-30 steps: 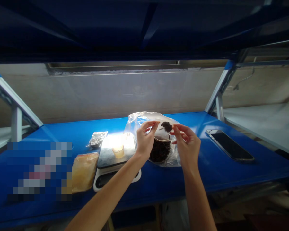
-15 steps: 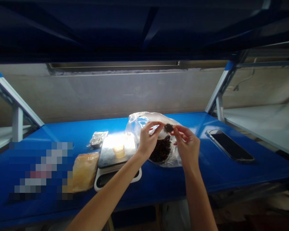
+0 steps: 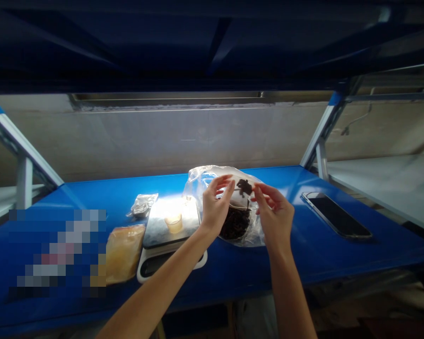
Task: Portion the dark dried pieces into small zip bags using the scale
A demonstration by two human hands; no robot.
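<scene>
My right hand [image 3: 277, 209] pinches a dark, crinkled dried piece [image 3: 244, 187], which looks like black fungus, between thumb and fingertips. Just left of that piece is my left hand [image 3: 215, 202], its thumb and fingers apart and nothing visible between them. Below both hands, a clear plastic bag [image 3: 201, 178] lies with its mouth spread. Many similar dark pieces [image 3: 236, 223] are inside it. To the left, a small translucent cup [image 3: 174, 224] stands on the plate of a kitchen scale [image 3: 155, 240]. My left forearm hides part of the scale's front.
Beside the scale lie a bag of yellowish contents [image 3: 125, 254] and a small clear packet [image 3: 143, 205]. A smartphone [image 3: 335, 214] rests on the right of the blue shelf [image 3: 240, 282]. An upper shelf [image 3: 212, 47] hangs overhead between metal uprights. The far left is blurred out.
My left fingers have come away from the dark piece and moved slightly left. The piece now stays in my right hand alone.
</scene>
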